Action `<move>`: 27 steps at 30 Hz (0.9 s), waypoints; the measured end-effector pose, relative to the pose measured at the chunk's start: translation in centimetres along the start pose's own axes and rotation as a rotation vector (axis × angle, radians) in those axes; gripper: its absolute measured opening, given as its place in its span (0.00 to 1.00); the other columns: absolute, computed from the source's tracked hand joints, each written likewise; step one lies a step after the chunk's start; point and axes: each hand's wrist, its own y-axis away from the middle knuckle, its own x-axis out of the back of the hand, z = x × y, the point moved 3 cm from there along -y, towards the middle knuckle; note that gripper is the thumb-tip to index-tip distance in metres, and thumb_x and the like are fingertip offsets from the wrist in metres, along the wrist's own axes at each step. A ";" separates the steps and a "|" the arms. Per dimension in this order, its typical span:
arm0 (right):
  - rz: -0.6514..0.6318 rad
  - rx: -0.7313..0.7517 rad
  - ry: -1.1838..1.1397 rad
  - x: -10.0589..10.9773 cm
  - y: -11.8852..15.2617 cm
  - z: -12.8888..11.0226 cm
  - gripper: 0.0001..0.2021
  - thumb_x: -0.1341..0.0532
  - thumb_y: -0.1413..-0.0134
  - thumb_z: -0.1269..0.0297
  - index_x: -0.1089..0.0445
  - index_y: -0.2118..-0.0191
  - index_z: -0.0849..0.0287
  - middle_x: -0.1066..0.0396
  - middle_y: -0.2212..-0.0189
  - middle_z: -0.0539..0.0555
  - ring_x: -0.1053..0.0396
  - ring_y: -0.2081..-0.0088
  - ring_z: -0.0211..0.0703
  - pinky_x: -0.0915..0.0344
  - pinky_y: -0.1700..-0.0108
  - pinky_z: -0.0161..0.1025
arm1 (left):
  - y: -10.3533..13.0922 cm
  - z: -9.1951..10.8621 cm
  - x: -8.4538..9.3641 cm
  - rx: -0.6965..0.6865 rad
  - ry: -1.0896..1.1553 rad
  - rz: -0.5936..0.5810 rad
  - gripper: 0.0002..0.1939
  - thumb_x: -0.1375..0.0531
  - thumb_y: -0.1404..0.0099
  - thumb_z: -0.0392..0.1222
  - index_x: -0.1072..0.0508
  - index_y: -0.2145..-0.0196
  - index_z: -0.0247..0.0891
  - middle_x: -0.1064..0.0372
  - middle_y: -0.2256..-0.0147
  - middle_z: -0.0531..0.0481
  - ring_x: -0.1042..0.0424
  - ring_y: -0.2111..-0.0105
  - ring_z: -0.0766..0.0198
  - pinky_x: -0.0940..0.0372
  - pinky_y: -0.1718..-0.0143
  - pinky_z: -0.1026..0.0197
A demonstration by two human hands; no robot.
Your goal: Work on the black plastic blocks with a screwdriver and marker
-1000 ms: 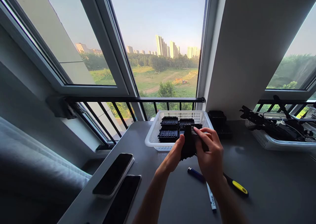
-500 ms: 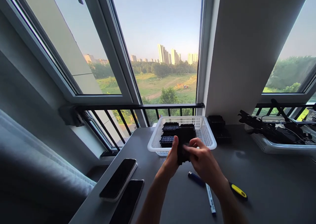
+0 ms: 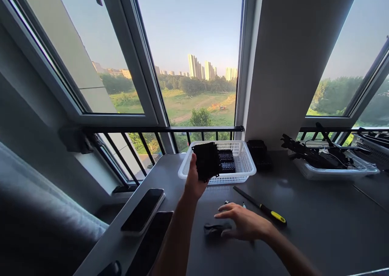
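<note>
Your left hand is clamped on the black plastic part, the thumb along its edge, and holds it up before the left portion of the white plastic basket, in which other black parts are lying. Your right hand has its fingers apart, low over the gray table, at a small dark item, too blurred to name; whether the thumb touches it, I cannot tell
</note>
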 end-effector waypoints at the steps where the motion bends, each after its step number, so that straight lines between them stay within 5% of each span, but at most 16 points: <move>1: 0.026 -0.047 -0.023 -0.2 0.6 1.1 0.21 0.35 0.48 0.59 0.29 0.47 0.50 0.34 0.45 0.55 0.37 0.43 0.53 0.41 0.43 0.45 | -0.1 -0.2 0.0 -0.012 -0.012 0.006 0.25 0.49 0.32 0.56 0.30 0.46 0.37 0.21 0.65 0.46 0.22 0.64 0.58 0.28 0.58 0.58; 7: 0.465 -0.484 0.040 -1.0 4.2 6.8 0.13 0.46 0.40 0.61 0.28 0.58 0.59 0.26 0.60 0.56 0.28 0.60 0.46 0.35 0.57 0.38 | -0.2 -1.8 0.2 -0.041 -0.091 0.022 0.30 0.44 0.37 0.60 0.32 0.43 0.41 0.23 0.56 0.45 0.24 0.55 0.57 0.30 0.52 0.57; 14: 0.317 -0.742 0.338 -6.0 5.4 9.6 0.21 0.43 0.46 0.67 0.39 0.45 0.58 0.29 0.54 0.61 0.27 0.58 0.51 0.37 0.62 0.40 | 1.3 -3.1 -1.3 0.028 -0.110 -0.079 0.32 0.44 0.38 0.62 0.31 0.44 0.38 0.23 0.57 0.43 0.23 0.59 0.56 0.28 0.59 0.59; 17: 0.383 -0.654 0.230 -6.1 5.5 9.7 0.16 0.46 0.46 0.70 0.35 0.51 0.56 0.27 0.65 0.55 0.27 0.64 0.46 0.38 0.65 0.37 | 1.7 -2.9 -1.5 0.034 -0.107 -0.078 0.31 0.44 0.38 0.62 0.30 0.46 0.37 0.23 0.58 0.43 0.23 0.61 0.57 0.28 0.60 0.60; 20: 0.473 -0.415 -0.144 -4.0 5.7 8.7 0.13 0.48 0.44 0.65 0.31 0.55 0.58 0.34 0.77 0.47 0.33 0.74 0.40 0.40 0.72 0.34 | 1.7 -2.6 -1.4 0.061 -0.084 -0.123 0.31 0.45 0.38 0.62 0.30 0.46 0.36 0.23 0.57 0.43 0.23 0.60 0.57 0.28 0.59 0.60; 23: 0.551 -0.195 -0.533 -0.1 6.1 6.5 0.18 0.47 0.42 0.57 0.32 0.51 0.60 0.32 0.74 0.49 0.37 0.78 0.37 0.40 0.77 0.34 | 1.6 -2.3 -1.3 0.084 -0.056 -0.197 0.31 0.45 0.37 0.61 0.31 0.45 0.37 0.24 0.56 0.43 0.24 0.58 0.56 0.29 0.56 0.58; 27: 0.899 0.031 -0.596 6.3 5.4 3.2 0.21 0.36 0.51 0.62 0.34 0.50 0.57 0.26 0.66 0.54 0.29 0.66 0.42 0.33 0.66 0.38 | 1.6 -2.4 -1.4 0.096 -0.024 -0.252 0.32 0.46 0.36 0.61 0.33 0.43 0.36 0.26 0.52 0.41 0.25 0.54 0.54 0.31 0.51 0.54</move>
